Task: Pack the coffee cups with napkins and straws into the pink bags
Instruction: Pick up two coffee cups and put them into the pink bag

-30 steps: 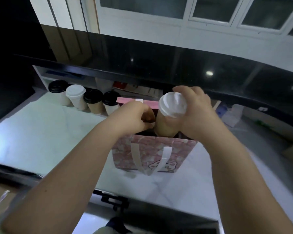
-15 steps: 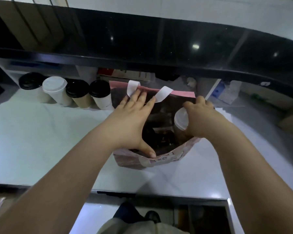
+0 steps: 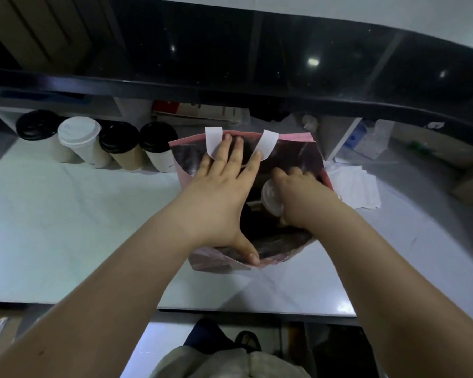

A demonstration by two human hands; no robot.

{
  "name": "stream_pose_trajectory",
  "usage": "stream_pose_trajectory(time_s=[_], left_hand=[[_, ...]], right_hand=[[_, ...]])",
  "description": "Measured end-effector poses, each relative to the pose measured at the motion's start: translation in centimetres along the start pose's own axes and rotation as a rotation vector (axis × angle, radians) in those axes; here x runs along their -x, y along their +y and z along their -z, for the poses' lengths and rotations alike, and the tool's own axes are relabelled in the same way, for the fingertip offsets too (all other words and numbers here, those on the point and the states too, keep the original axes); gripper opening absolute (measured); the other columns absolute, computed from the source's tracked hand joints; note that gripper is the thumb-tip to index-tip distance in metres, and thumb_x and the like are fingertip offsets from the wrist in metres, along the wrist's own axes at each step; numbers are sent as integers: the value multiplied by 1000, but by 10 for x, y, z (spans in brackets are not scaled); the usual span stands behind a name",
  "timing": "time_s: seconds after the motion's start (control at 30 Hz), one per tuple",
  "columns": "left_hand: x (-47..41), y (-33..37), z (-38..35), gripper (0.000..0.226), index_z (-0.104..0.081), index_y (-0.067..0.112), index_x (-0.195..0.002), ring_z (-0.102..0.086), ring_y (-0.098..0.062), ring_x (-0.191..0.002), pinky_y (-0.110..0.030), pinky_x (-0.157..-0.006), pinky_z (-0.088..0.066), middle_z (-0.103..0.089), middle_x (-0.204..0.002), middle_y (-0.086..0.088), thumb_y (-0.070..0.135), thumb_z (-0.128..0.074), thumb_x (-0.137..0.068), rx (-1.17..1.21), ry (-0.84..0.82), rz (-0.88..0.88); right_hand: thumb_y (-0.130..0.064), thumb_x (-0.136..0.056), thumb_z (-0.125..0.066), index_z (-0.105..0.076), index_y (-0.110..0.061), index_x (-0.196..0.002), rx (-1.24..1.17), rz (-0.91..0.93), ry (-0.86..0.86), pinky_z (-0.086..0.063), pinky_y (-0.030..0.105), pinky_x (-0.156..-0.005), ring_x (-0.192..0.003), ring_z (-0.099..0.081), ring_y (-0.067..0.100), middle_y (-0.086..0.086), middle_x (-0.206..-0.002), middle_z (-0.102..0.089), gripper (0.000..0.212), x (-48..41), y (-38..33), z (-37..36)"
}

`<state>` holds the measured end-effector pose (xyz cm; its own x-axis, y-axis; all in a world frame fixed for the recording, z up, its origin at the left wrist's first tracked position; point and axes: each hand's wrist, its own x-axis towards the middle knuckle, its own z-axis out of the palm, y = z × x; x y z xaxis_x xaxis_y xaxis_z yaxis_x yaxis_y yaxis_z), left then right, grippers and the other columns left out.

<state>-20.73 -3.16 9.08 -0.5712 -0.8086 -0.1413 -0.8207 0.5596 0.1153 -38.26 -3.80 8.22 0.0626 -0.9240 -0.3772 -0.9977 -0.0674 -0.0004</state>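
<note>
Pink bag (image 3: 298, 137) is standing open on the white counter (image 3: 66, 227), mouth facing up. Left hand (image 3: 219, 197) is lying flat across the mouth, fingers spread apart: fingertips are pressing the bag's far rim between the two white handle ends (image 3: 213, 140), thumb is hooking the near rim, so the opening is being held wide. Right hand (image 3: 301, 195) is reaching down inside the bag's right half, fingers curled around a white-lidded cup (image 3: 271, 199); the cup is sitting below the rim line, just beside the bag's right wall. Room between cup and left hand is narrow; the bag's dark interior is showing open on the near side of the cup.

Left of the bag, four cups (image 3: 93, 143) are standing in a row along the counter's far edge, the nearest touching or almost touching the bag's left wall; three are wearing black lids, one white. Right of the bag, napkins (image 3: 358, 186) are lying flat, just beside it. Counter left and near of the bag is lying bare up to the near edge. A dark shelf (image 3: 230, 91) is overhanging the far edge above the bag.
</note>
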Motion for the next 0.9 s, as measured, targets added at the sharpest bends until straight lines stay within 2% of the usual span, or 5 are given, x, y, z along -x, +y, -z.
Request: stream_pose_trajectory(time_s=[0.17,0.43,0.7,0.8,0.9], left_hand=[[4,0,-1,159,27,26,-148,44,-24,-136,-45,-111,15,35,-155,-9,86,-70,-37,-16,13,2],[5,-1,1,159,29,29,-147,44,-25,-136,-44,-108,15,39,-153,-9,87,-68,-36,5,32,2],[10,-1,-3,156,23,28,-149,44,-23,-136,-46,-110,13,36,-154,-7,89,-66,-37,-29,57,-11],[10,0,-3,155,23,28,-149,43,-23,-137,-45,-109,14,35,-155,-7,88,-67,-38,-39,57,-16],[10,0,-4,155,23,29,-149,42,-23,-137,-45,-110,13,34,-155,-6,88,-67,-38,-47,53,-22]], right_hand=[[-13,-78,-70,-24,-23,-145,-38,37,12,-44,47,-98,-124,-39,38,14,-135,-37,82,-4,2,-18],[-20,-79,-67,-20,-26,-147,-48,-27,-46,-36,48,-107,-133,-29,42,14,-144,-25,83,4,9,-39],[-64,-79,-63,-4,-23,-151,-67,-40,-63,-21,49,-114,-138,-12,41,15,-150,-11,102,0,-2,-47],[-59,-83,-62,7,-27,-153,-145,-3,-99,-14,50,-117,-144,2,37,8,-157,5,102,-3,0,-52],[-49,-83,-67,0,-28,-152,-175,101,-43,-21,48,-116,-141,-7,34,3,-156,0,98,-7,1,-53]])
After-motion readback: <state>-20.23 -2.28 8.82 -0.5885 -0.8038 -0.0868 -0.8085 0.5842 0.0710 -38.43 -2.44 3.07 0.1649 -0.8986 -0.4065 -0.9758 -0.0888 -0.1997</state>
